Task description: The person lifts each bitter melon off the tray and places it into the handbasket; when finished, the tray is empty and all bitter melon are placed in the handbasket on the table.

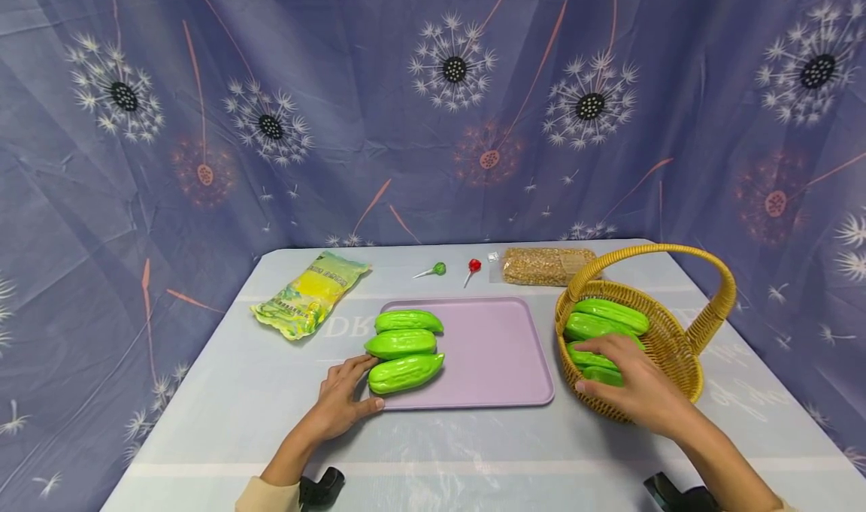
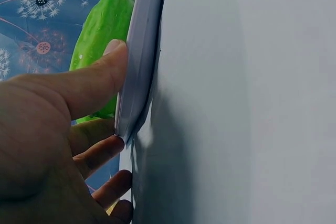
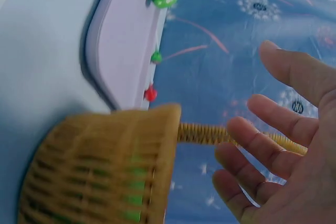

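Three glossy green bitter melons [image 1: 404, 373] lie in a row along the left side of a lilac tray [image 1: 497, 354]. My left hand [image 1: 345, 399] rests at the tray's front left corner, its thumb at the rim and its fingers spread beside the edge. In the left wrist view the thumb overlaps the nearest bitter melon [image 2: 102, 30]. Over the front of a wicker basket [image 1: 666, 354], my right hand [image 1: 632, 384] hovers with loosely bent, parted fingers and holds nothing. Several green bitter melons [image 1: 609, 314] sit in that basket, partly hidden by the hand.
A yellow-green packet [image 1: 311, 294] lies at the back left. Behind the tray are a green lollipop [image 1: 440, 269], a red lollipop [image 1: 474, 265] and a clear bag of grain [image 1: 544, 266]. The basket's tall handle [image 1: 727, 286] arches upward. A patterned curtain [image 1: 379, 121] hangs behind the table.
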Available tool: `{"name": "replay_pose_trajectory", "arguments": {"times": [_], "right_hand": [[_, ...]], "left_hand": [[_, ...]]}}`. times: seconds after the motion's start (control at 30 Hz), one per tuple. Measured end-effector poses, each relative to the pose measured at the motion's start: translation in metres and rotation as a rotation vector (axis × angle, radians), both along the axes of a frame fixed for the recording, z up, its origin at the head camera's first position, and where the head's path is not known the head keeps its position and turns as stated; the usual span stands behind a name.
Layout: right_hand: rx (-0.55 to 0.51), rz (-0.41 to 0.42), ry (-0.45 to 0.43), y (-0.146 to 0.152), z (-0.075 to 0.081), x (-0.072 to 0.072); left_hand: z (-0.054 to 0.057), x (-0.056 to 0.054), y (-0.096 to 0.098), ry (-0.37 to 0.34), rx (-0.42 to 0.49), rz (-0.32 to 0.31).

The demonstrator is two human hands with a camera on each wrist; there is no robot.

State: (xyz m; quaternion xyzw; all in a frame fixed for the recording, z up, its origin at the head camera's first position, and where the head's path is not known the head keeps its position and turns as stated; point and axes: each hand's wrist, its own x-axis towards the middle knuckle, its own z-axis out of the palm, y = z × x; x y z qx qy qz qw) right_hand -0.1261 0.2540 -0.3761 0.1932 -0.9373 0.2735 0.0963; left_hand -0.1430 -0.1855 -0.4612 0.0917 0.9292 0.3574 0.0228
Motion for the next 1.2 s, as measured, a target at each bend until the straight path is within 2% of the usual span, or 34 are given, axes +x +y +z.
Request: {"name": "replay_pose_trajectory", "arguments": {"times": [0.43, 0.87, 1.2], "right_hand": [[0.003, 0.111, 0.115, -0.044, -0.011, -0.012], [0.001, 0.198, 0.079, -0.086, -0.010, -0.026], [-0.005, 0.283, 0.086, -0.119, -0.019, -0.034]], "left_hand": [[0.000, 0.001, 0.000, -0.023, 0.027, 0.002], [0.000, 0.001, -0.001, -0.014, 0.017, 0.008], [0.001, 0.001, -0.001, -0.011, 0.027, 0.001]]}}
